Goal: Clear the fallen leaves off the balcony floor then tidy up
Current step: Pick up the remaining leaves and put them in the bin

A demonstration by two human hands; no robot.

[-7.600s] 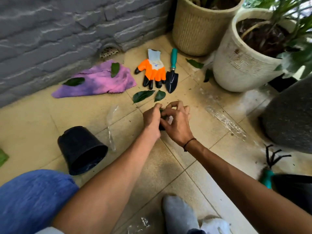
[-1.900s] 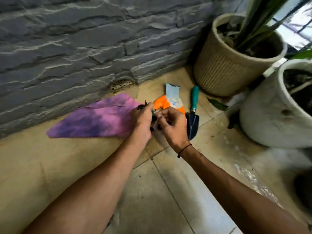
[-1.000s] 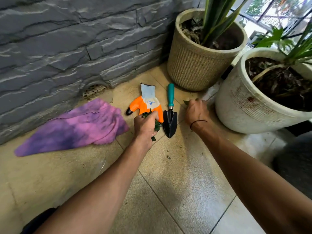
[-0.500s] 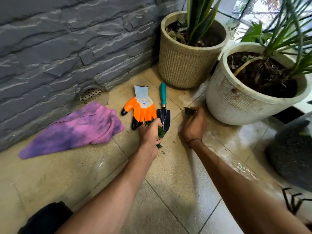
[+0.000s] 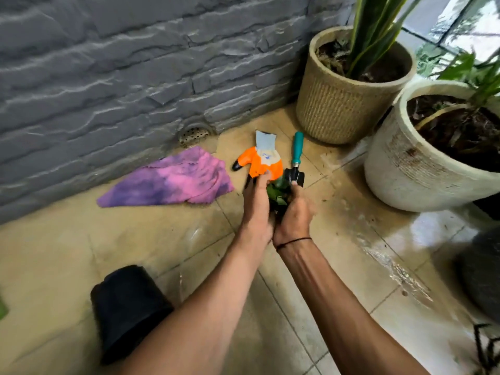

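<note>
A bunch of green fallen leaves (image 5: 276, 192) is pressed between my two hands over the tiled floor. My left hand (image 5: 257, 209) holds the bunch from the left, with its fingers reaching up to the orange glove (image 5: 261, 161). My right hand (image 5: 296, 215), with a black band at the wrist, grips the bunch from the right. Most of the leaves are hidden between the palms. A sliver of green leaf (image 5: 2, 309) shows at the far left edge.
A teal-handled trowel (image 5: 297, 155) lies beside the glove, just beyond my hands. A purple cloth (image 5: 173, 181) is spread by the grey stone wall. A black pot (image 5: 127, 309) lies on its side near left. A woven planter (image 5: 338, 109) and a white planter (image 5: 411, 166) stand right.
My right hand came back from the foot of the white planter with a leaf and joined my left hand. Both now hold the bunch together.
</note>
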